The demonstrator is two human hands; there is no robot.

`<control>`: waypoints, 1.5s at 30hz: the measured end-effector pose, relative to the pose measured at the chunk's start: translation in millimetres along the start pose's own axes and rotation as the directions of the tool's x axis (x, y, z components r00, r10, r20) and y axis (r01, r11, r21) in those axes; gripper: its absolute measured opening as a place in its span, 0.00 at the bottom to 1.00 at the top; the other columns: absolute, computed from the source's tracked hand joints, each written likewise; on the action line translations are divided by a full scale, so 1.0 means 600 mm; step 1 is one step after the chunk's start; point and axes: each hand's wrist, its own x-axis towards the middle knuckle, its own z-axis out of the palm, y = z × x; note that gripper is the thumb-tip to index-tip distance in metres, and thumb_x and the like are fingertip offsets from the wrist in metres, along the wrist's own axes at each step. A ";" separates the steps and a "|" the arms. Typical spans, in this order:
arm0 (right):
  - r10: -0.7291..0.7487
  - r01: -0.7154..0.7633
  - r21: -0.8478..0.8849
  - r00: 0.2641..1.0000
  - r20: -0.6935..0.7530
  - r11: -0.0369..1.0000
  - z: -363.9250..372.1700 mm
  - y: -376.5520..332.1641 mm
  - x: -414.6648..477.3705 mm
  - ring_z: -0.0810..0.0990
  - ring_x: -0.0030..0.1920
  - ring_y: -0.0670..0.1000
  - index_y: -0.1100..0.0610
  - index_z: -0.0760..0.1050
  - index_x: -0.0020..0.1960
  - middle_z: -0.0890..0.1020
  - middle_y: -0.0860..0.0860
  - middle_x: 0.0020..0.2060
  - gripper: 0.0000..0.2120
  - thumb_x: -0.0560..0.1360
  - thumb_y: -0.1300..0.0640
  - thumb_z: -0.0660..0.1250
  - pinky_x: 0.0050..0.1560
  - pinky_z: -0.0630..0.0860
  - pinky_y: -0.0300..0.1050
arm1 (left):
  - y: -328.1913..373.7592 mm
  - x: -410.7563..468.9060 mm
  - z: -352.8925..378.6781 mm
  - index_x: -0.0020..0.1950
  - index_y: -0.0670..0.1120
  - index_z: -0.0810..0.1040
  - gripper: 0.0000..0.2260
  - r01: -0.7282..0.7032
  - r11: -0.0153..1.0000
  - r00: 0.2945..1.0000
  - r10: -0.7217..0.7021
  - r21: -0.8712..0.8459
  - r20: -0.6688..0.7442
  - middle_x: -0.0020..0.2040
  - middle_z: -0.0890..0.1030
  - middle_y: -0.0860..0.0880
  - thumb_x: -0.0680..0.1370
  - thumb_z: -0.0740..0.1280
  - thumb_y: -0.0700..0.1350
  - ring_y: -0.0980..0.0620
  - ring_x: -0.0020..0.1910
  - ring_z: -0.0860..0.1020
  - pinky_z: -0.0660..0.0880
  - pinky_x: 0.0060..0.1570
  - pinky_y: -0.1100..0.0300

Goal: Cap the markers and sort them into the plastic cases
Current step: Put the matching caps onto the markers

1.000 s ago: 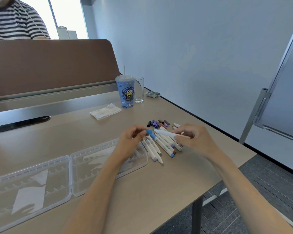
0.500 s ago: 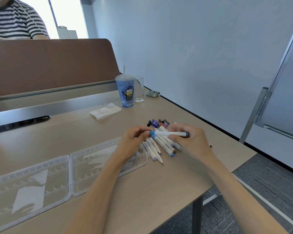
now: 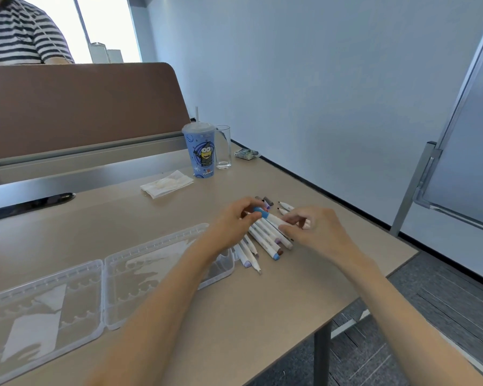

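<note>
A white marker with a blue cap [image 3: 268, 216] is held between my two hands above a pile of white markers [image 3: 265, 243] on the beige table. My left hand [image 3: 236, 222] pinches the blue-capped end. My right hand [image 3: 314, 231] grips the other end of the barrel. Loose dark and purple caps [image 3: 268, 202] lie just behind the pile, and two uncapped markers [image 3: 285, 207] lie beside them. Two open clear plastic cases [image 3: 103, 282] sit side by side to the left of the pile; my left forearm crosses the right one.
A blue cartoon cup with a straw [image 3: 202, 151] and a drinking glass [image 3: 223, 147] stand at the back. A white tissue [image 3: 166, 183] lies near them, a small packet [image 3: 246, 154] by the wall edge. A brown divider [image 3: 76, 107] backs the table; the front edge [image 3: 374, 285] is close on the right.
The marker in my hands has tilted, its blue-capped end now higher and farther back. My right hand has slid along the barrel, hiding the far end. My head has dipped slightly.
</note>
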 end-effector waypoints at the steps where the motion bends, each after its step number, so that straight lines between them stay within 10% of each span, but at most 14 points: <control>1: 0.047 -0.047 -0.026 0.999 -0.009 0.999 -0.005 0.008 0.010 0.75 0.36 0.41 0.48 0.84 0.48 0.82 0.40 0.36 0.06 0.71 0.52 0.74 0.36 0.68 0.35 | 0.002 0.014 0.000 0.61 0.50 0.76 0.10 0.008 1.000 0.999 -0.009 0.021 0.031 0.49 0.77 0.57 0.81 0.62 0.42 0.61 0.46 0.75 0.69 0.45 0.73; 10: 0.208 -0.171 -0.315 0.974 0.087 0.934 0.006 0.052 0.052 0.76 0.41 0.42 0.46 0.79 0.47 0.80 0.42 0.41 0.08 0.72 0.43 0.68 0.37 0.70 0.37 | -0.034 0.061 0.015 0.56 0.52 0.79 0.11 0.121 0.981 0.992 -0.125 0.154 0.014 0.56 0.79 0.51 0.81 0.59 0.41 0.53 0.52 0.76 0.72 0.48 0.61; 18: 0.233 -0.234 -0.023 0.971 -0.044 0.972 -0.027 0.069 0.069 0.80 0.41 0.41 0.51 0.82 0.42 0.83 0.42 0.36 0.15 0.80 0.49 0.59 0.42 0.73 0.37 | -0.046 0.063 0.016 0.57 0.51 0.78 0.11 0.123 0.980 0.992 -0.119 0.159 -0.033 0.56 0.80 0.50 0.81 0.58 0.41 0.55 0.49 0.75 0.70 0.47 0.63; 31: 0.240 -0.127 -0.516 0.958 0.157 0.847 0.004 0.058 0.085 0.77 0.41 0.44 0.48 0.81 0.46 0.80 0.44 0.39 0.11 0.73 0.41 0.68 0.42 0.77 0.41 | -0.086 0.060 -0.009 0.57 0.49 0.78 0.12 0.216 0.956 0.972 -0.191 0.200 -0.138 0.54 0.80 0.49 0.81 0.57 0.39 0.51 0.47 0.77 0.74 0.50 0.58; 45: 0.232 -0.217 0.087 0.931 -0.281 0.972 0.007 0.089 0.038 0.78 0.42 0.40 0.48 0.79 0.45 0.81 0.41 0.39 0.06 0.73 0.47 0.70 0.39 0.70 0.33 | -0.086 0.166 -0.032 0.62 0.46 0.77 0.17 0.021 0.841 0.985 -0.111 0.541 0.134 0.61 0.76 0.44 0.77 0.60 0.32 0.47 0.60 0.73 0.70 0.56 0.57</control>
